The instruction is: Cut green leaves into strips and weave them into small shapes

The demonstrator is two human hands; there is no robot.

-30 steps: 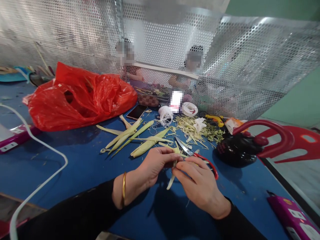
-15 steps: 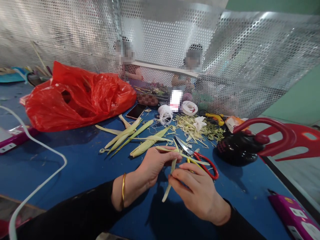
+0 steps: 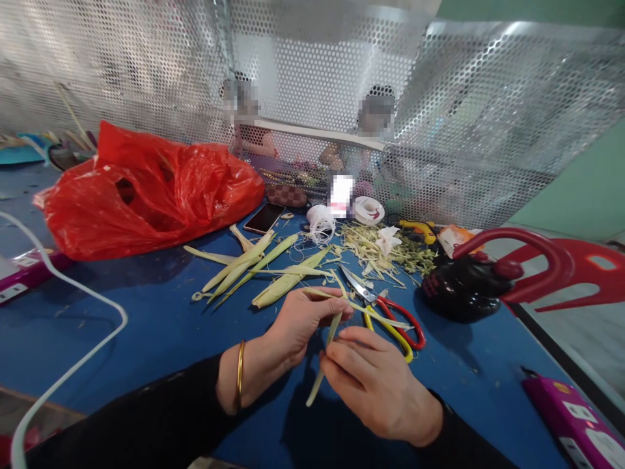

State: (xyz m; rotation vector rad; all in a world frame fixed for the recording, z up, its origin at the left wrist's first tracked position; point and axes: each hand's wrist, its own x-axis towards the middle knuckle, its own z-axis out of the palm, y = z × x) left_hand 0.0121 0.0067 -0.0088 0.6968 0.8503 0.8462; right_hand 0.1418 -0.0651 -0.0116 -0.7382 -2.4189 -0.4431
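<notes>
Pale green husk strips [image 3: 333,327], which look like corn husk, cross between my hands in the head view. My left hand [image 3: 305,320], with a gold bangle at the wrist, pinches them where they cross. Lower down, my right hand [image 3: 374,381] grips the strip that hangs down; its tail pokes out below the fingers. Another strip points right, above the scissors [image 3: 385,309] with one red and one yellow handle, which lie just beyond my right hand. Whole husk leaves [image 3: 283,286] lie on the blue table [image 3: 161,326] past my left hand.
A red plastic bag [image 3: 161,195] fills the back left. Behind the husks are a phone [image 3: 263,218], white string [image 3: 321,225], a tape roll [image 3: 368,210] and husk scraps [image 3: 364,251]. A black pot [image 3: 459,286] stands right. Purple power strips [image 3: 571,417] and a white cable [image 3: 92,296] flank me. Two people sit behind perforated sheeting.
My right hand has moved slightly down and left along the hanging strip, swinging its tail left. More of the yellow scissor handle shows. My left hand stays nearly in place.
</notes>
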